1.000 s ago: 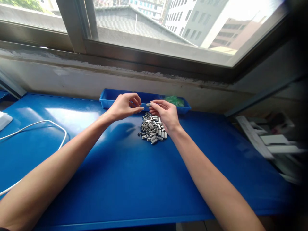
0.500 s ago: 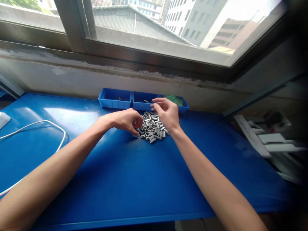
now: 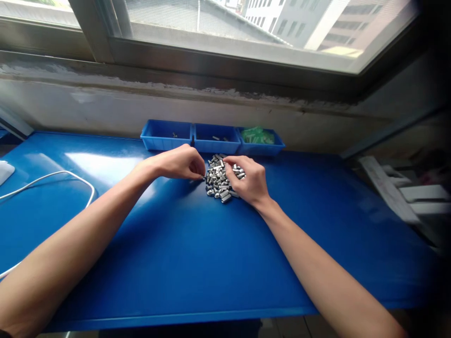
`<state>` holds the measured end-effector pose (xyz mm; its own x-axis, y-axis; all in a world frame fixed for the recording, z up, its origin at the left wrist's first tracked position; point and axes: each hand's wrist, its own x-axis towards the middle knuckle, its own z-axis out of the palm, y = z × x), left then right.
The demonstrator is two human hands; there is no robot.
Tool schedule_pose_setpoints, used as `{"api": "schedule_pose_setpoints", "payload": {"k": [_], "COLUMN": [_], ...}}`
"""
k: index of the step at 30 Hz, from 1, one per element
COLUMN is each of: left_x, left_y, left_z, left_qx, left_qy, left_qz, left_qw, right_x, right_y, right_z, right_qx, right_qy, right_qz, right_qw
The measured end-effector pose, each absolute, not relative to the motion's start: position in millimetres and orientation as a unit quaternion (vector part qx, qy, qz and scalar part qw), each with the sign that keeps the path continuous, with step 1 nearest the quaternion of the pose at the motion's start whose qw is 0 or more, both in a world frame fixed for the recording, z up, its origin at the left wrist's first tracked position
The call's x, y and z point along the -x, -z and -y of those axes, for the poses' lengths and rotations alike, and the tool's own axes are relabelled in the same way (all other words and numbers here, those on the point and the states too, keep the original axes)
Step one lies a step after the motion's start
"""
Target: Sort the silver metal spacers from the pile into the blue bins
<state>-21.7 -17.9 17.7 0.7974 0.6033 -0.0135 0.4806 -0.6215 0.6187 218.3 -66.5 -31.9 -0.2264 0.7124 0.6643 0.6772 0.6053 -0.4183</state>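
Note:
A heap of small shiny metal parts [image 3: 217,176], screws and short cylindrical pieces mixed together, lies on the blue table. At its left edge my left hand [image 3: 181,162] is closed, thumb and fingertips pinched together. A tiny bit of metal shows at those fingertips, too small to name. Over the heap's right side reaches my right hand [image 3: 249,179], its thumb and forefinger drawn together at the top of the parts. Whatever sits between them is hidden. My right palm covers some of the heap.
Behind the heap stand three blue bins: the left bin [image 3: 165,143] with a few small parts, the middle bin [image 3: 215,146] with some cylindrical pieces, the right bin [image 3: 262,150] with a green plastic bag [image 3: 259,135]. A white cable [image 3: 75,177] curves across the table's left.
Both hands have lowered to the heap, the right one coming down from in front of the bins. Their fingers have closed. The camera view has shifted slightly.

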Motion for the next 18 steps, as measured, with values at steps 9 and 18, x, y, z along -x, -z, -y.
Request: {"api": "schedule_pose_setpoints", "payload": {"k": [9, 18], "left_x": [22.8, 17.3], "left_y": [-19.0, -10.1], "left_z": [18.1, 18.5], "left_qx": [-0.857, -0.793], "left_qy": [-0.188, -0.276], "left_qz": [-0.321, -0.29], "left_qw": [0.356, 0.459], "right_x": [-222.8, -223.0], "right_y": [34.5, 34.5], "right_z": [62.8, 62.7], "right_qx": [0.449, 0.445], "right_qy": [-0.025, -0.035], "right_qz": [0.795, 0.786], "right_qw": [0.407, 0.428]}}
